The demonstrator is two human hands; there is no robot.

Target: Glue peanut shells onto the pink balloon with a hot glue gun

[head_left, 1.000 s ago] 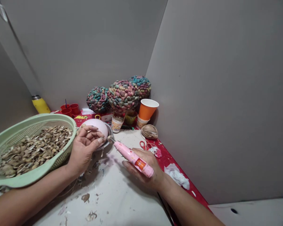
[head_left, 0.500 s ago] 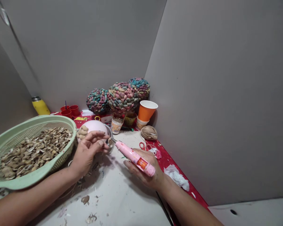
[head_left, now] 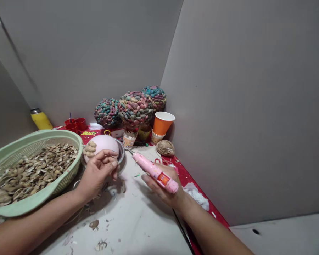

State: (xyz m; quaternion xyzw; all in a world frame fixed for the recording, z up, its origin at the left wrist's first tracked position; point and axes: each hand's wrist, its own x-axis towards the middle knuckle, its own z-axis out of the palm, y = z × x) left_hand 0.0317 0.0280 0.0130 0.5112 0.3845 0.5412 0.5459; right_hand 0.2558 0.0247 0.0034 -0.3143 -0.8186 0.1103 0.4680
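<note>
In the head view, my right hand point(head_left: 172, 186) is closed around a pink hot glue gun point(head_left: 151, 168), its metal nozzle pointing up and left. My left hand point(head_left: 99, 170) is in front of a pale pink balloon point(head_left: 106, 143), fingers curled and thumb tip against them; whatever is between them, if anything, is hidden. The balloon rests in a metal bowl point(head_left: 121, 156). A small cluster of peanut shells point(head_left: 89, 148) is on its left side. Below my left fingertips is a loose brown shell bit point(head_left: 123, 186), apart from the nozzle.
A green basket point(head_left: 23, 209) of peanut shells stands left. Behind are balls covered in coloured shells point(head_left: 135, 108), an orange cup point(head_left: 162, 124), red cups point(head_left: 80, 124) and a yellow bottle point(head_left: 41, 120). Twine point(head_left: 165, 148) and crumpled tissue point(head_left: 196, 194) lie right; shell scraps point(head_left: 94, 224) lie in front.
The shell bit at the glue gun's nozzle has come away and is now lower. My left hand moved to the nozzle, then back left with its fingers closer together. The glue gun shifted slightly right.
</note>
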